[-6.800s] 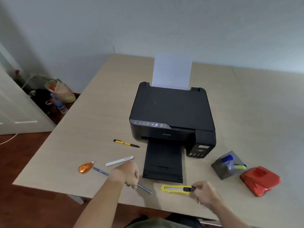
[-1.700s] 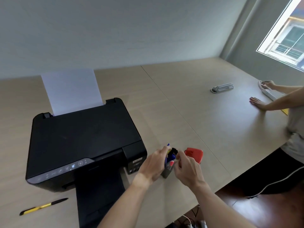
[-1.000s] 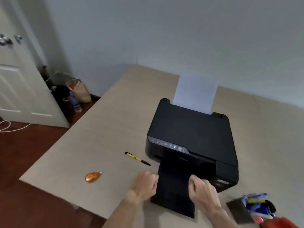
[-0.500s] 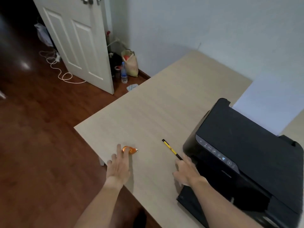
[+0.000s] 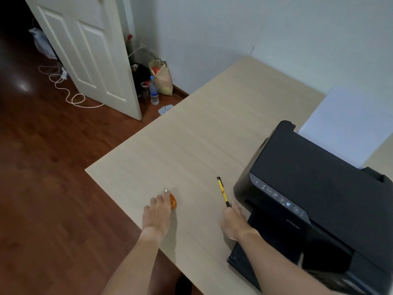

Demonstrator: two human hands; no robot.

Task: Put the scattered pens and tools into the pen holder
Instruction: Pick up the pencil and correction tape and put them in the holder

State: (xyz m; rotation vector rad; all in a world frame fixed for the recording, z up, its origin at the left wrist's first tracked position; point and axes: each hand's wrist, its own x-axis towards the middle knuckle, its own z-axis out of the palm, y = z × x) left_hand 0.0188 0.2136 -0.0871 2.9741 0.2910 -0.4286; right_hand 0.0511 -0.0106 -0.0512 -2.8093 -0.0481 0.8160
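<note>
**Both hands down on the desk, one at the orange tool, one at the yellow pen**

At the far left a white door (image 5: 89, 56) stands ajar over a dark wood floor (image 5: 42, 188), with a white cable (image 5: 61, 81) looped on the boards beside it. In the corner behind the door a yellowish bag (image 5: 162, 78) sits against the wall, holding something red at its mouth; the rest of what is in it cannot be made out. A clear water bottle (image 5: 154, 92) with a blue cap stands just in front of the bag.

The pale wooden desk (image 5: 212, 128) runs from that corner toward the camera. Near its front edge the left hand (image 5: 156, 216) lies palm down with the fingers (image 5: 163, 199) spread flat, their tips resting on a small orange tool (image 5: 173, 202) with a white tip; whether the hand has gripped it cannot be told.

Further right a yellow pen (image 5: 222, 191) with black ends lies flat on the desk, pointing away from the person. The right hand (image 5: 232, 220) is curled at its near end, fingertips touching it or just beside it; a pinch cannot be confirmed.

At the right sits a black printer (image 5: 319, 184), its output tray (image 5: 265, 241) folded out under the right forearm and a white sheet of paper (image 5: 344, 124) standing in its rear feed. The pen holder is out of view.
</note>
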